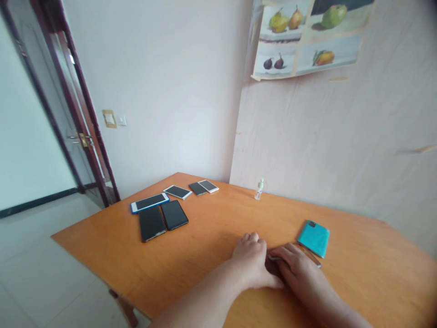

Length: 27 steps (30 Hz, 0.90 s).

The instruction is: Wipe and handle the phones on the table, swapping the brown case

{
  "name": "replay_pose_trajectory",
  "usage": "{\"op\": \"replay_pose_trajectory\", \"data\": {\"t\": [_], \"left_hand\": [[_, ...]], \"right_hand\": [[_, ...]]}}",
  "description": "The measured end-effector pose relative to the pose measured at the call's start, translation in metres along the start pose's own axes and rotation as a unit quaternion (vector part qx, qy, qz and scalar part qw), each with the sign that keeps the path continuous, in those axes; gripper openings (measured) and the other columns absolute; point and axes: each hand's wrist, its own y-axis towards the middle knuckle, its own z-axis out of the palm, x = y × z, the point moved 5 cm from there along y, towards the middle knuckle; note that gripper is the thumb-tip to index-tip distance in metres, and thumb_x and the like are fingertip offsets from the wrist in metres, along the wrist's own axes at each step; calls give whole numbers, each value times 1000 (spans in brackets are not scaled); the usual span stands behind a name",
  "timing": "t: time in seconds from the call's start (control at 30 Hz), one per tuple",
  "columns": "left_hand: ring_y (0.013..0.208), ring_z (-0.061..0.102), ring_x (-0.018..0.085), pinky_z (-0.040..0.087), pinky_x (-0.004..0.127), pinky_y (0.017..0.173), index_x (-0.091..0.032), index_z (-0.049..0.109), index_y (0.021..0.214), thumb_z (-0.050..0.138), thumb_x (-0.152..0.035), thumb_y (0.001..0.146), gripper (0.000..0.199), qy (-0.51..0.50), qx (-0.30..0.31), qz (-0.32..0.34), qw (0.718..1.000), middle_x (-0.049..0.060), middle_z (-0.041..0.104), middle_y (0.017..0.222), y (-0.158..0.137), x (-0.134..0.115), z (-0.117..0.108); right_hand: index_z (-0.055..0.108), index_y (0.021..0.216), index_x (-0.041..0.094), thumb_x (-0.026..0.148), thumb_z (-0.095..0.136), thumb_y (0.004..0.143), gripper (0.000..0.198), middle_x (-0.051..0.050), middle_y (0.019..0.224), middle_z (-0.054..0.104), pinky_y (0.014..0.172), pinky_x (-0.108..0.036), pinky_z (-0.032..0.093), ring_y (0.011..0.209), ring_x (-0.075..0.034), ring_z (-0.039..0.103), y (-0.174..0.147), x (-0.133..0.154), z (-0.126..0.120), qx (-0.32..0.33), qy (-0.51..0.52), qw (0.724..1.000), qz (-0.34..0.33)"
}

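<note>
Close together above the table's near right part are both my hands. My left hand [251, 259] has its fingers curled over and its thumb reaching toward the right hand; what it grips is hidden. Closed beside it, my right hand [298, 266] has a thin pale edge of something showing at its fingertips, too small to name. A dark patch lies between the hands. Partly under my right hand, a flat phone-like thing [312, 258] sticks out on its right side. Just beyond it lies a teal phone [314, 238], back up.
On the left of the wooden table [211, 228] lie several phones, among them a blue-edged phone [150, 202] and a black phone [152, 224]. A small clear bottle [259, 190] stands near the wall. Fruit pictures [310, 38] hang above; a door [78, 114] is at left.
</note>
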Motion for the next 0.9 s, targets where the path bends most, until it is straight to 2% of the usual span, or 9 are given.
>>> {"op": "replay_pose_trajectory", "data": {"t": [0.13, 0.2, 0.33, 0.47, 0.57, 0.7, 0.77, 0.83, 0.9], "left_hand": [[105, 52, 33, 45, 41, 88, -18, 58, 97, 71, -71, 49, 73, -30, 10, -12, 999, 13, 55, 110, -1, -2, -2], [104, 53, 32, 45, 39, 87, -18, 56, 100, 76, -64, 49, 71, -54, 4, -21, 998, 12, 56, 111, -2, -2, -2], [98, 57, 28, 47, 34, 79, -21, 49, 107, 79, -43, 52, 66, -151, -4, -39, 988, 9, 59, 107, 0, 3, 3], [81, 60, 18, 45, 27, 67, -25, 42, 111, 68, -24, 66, 52, -307, 8, -73, 949, 0, 63, 93, 8, 13, 15], [74, 58, 13, 42, 22, 63, -24, 42, 106, 57, -12, 70, 41, -380, -4, -85, 921, -4, 60, 82, 14, 16, 18], [72, 55, 11, 40, 21, 64, -22, 44, 104, 55, -8, 71, 38, -384, -44, -82, 919, -4, 58, 79, 15, 12, 11], [69, 54, 11, 40, 21, 62, -23, 44, 104, 54, -7, 72, 37, -376, -59, -65, 923, -5, 56, 77, 13, 7, 6], [67, 54, 12, 38, 21, 60, -24, 43, 105, 53, -8, 74, 37, -364, -71, -37, 928, -5, 55, 75, 10, 1, 0], [68, 55, 13, 38, 22, 59, -25, 43, 106, 53, -10, 76, 35, -343, -75, 0, 936, -5, 55, 74, 5, -7, -6]], "right_hand": [[69, 101, 26, 26, 40, 89, 31, -7, 98, 63, 75, -32, 45, 92, -22, 60, -2, -52, -15, -56, -98, 985, 133], [68, 102, 26, 27, 40, 89, 31, -7, 99, 63, 75, -32, 45, 90, -22, 61, -5, -60, -17, -61, -98, 982, 150], [67, 98, 25, 26, 42, 88, 27, -6, 100, 64, 81, -31, 47, 92, -21, 61, -7, -24, -9, -46, 10, 997, 58], [68, 94, 26, 23, 44, 88, 24, -5, 100, 65, 83, -30, 47, 94, -20, 61, -6, 6, -8, -47, 82, 995, -3], [67, 90, 25, 23, 45, 87, 22, -5, 96, 65, 82, -30, 47, 90, -19, 61, -4, -15, -14, -83, 61, 993, 51], [67, 92, 22, 27, 45, 88, 23, -5, 92, 63, 79, -31, 46, 83, -19, 61, -5, -51, -27, -151, 27, 974, 165], [66, 93, 22, 30, 45, 89, 23, -5, 93, 62, 78, -31, 46, 84, -19, 60, -7, -42, -34, -189, 49, 968, 155], [66, 96, 22, 30, 45, 91, 22, -6, 94, 62, 79, -29, 46, 88, -19, 59, -9, -13, -40, -218, 85, 968, 94], [63, 109, 23, 27, 44, 93, 25, -7, 98, 62, 81, -29, 46, 91, -18, 58, -12, 21, -43, -229, 102, 968, 27]]}}
